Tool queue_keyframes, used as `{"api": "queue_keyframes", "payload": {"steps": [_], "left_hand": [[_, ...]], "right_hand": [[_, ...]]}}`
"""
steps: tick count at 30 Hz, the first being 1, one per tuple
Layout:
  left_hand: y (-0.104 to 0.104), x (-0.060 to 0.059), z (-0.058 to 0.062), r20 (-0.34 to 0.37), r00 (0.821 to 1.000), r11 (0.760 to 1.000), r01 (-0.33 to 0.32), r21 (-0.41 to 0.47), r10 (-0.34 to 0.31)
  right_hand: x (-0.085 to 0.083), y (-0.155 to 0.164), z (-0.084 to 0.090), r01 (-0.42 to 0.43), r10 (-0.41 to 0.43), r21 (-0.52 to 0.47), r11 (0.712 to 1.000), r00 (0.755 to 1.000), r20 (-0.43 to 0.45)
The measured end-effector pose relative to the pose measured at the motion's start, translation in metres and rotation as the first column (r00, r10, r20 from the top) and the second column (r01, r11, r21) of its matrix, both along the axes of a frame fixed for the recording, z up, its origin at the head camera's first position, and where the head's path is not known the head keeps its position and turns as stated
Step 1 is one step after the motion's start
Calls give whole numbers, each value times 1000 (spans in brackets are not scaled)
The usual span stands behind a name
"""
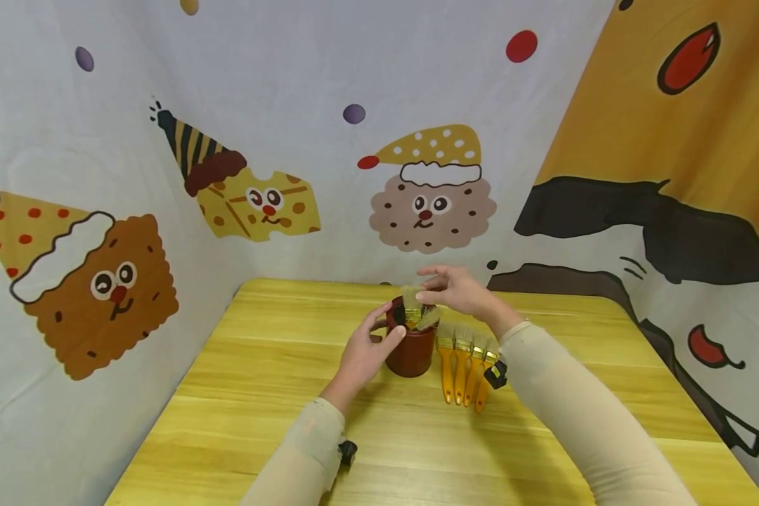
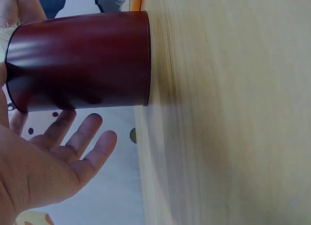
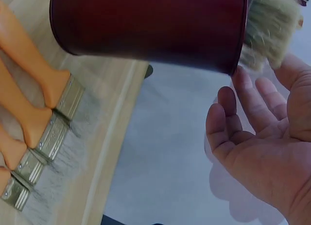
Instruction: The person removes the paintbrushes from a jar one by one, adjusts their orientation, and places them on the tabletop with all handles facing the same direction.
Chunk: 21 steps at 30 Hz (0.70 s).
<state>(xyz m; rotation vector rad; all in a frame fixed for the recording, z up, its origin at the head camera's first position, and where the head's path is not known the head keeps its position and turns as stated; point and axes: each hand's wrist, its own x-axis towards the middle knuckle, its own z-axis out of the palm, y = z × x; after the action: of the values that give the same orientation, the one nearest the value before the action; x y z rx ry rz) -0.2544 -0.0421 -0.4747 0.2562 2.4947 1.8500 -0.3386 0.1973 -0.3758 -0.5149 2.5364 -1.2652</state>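
A dark red cup stands near the middle of the yellow wooden table. Paintbrushes stand in it with their bristles up. My left hand is at the cup's left side, thumb near the rim. In the left wrist view its fingers lie straight beside the cup and do not wrap it. Just above the cup, my right hand hovers with its fingertips at the bristles. In the right wrist view this hand is spread, the bristles close to its fingers and nothing pinched.
Several orange-handled paintbrushes lie side by side on the table just right of the cup, bristles pointing away from me; the right wrist view shows them too. Cartoon-printed cloth walls close in the table on the left, back and right.
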Motion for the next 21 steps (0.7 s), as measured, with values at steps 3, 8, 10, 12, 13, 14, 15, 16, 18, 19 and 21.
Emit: {"api": "queue_keyframes", "payload": {"steps": [3,8,10,12,13,14,15,16,18,19,21], "left_hand": [[0,0,0,4,1000,1000,1,-3,-1],[0,0,-1,1,1000,1000,3,-6,-3],[1,0,0,-1,1000,1000,1,-9,-1],[1,0,0,-1,1000,1000,-2,-10,2],[1,0,0,-1,1000,1000,-3,-11,3],[1,-1,0,-1,1000,1000,-3,-10,3],[1,-1,0,-2,1000,1000,-4,-10,4],[1,-1,0,-2,1000,1000,-4,-9,4],[1,-1,0,-4,1000,1000,-3,-9,3],[1,0,0,-5,1000,1000,-3,-8,3],[1,0,0,-6,1000,1000,-3,-9,3]], "right_hand": [[1,-4,-2,-5,5,6,1000,1000,0],[2,-6,-3,-2,2,9,1000,1000,2],[2,-6,-2,0,0,7,1000,1000,1],[2,-6,-2,0,0,9,1000,1000,-2],[3,-6,-2,-4,4,13,1000,1000,-8],[3,-6,-2,-6,6,16,1000,1000,-11],[3,-6,-1,-8,8,22,1000,1000,-15],[3,-7,0,-10,10,29,1000,1000,-19],[4,-8,2,-10,12,55,998,999,-30],[4,-10,3,-9,12,73,997,999,-36],[6,-14,5,-11,17,112,994,999,-51]]}}
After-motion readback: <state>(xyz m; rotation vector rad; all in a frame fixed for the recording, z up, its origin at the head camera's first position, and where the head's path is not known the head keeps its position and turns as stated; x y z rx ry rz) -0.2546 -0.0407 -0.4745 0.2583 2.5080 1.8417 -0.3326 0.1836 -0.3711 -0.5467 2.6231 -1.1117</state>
